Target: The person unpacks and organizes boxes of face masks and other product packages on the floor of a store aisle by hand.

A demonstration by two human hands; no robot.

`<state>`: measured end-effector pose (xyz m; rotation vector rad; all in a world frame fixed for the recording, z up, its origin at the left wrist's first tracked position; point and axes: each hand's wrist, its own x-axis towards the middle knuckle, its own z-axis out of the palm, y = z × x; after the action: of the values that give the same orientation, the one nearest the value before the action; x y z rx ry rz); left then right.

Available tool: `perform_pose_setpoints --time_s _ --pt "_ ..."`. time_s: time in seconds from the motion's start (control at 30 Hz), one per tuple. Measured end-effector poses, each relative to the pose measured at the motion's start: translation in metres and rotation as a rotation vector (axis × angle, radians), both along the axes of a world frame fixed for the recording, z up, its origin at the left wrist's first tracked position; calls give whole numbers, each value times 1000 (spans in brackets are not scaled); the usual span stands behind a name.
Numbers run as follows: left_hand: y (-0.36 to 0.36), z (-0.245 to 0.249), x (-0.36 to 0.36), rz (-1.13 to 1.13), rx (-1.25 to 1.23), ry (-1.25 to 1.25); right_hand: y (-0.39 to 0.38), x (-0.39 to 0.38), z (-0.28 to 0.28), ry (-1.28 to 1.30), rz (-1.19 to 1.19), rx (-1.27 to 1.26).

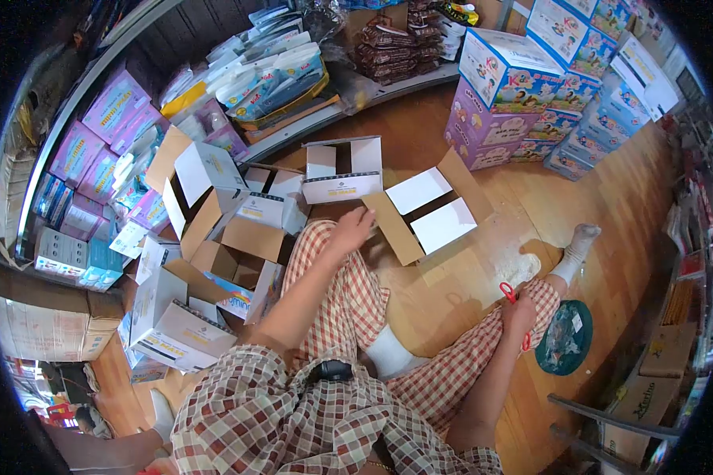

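Wooden floor [610, 214]: right hand [519, 313] grips red scissors [509, 291], left hand [348, 229], grip unclear, touches open carton [400, 233].

Right hand [520, 315] gripping scissors [509, 293], open box [440, 226] nearby

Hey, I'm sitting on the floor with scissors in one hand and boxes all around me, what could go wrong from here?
1. The right hand holds the red scissors just over the trouser leg; a slip might nick it.
2. The left hand is at the open cardboard box, and opened white boxes crowd that side, so shifting or standing up might crush or tip one.
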<state>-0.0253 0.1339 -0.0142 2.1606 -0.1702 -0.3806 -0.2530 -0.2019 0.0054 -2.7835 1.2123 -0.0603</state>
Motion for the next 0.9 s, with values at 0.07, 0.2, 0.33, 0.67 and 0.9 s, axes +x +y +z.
perform_pose_setpoints --time_s 0.07,0.2,0.33,0.67,0.9 --pt "-26 -13 -22 58 -265 -5 0 -3 -4 -11 0 1" --pt "-69 -28 -47 243 -702 463 -2 -7 -12 -85 -6 -59" --pt "-84 -20 -48 226 -909 796 -2 -14 -13 -135 -19 -43" --pt "-88 78 -49 195 -1224 638 -6 -18 -11 -133 -116 42" --pt "-21 157 -61 372 -1371 74 -5 -26 -18 -286 -54 17"
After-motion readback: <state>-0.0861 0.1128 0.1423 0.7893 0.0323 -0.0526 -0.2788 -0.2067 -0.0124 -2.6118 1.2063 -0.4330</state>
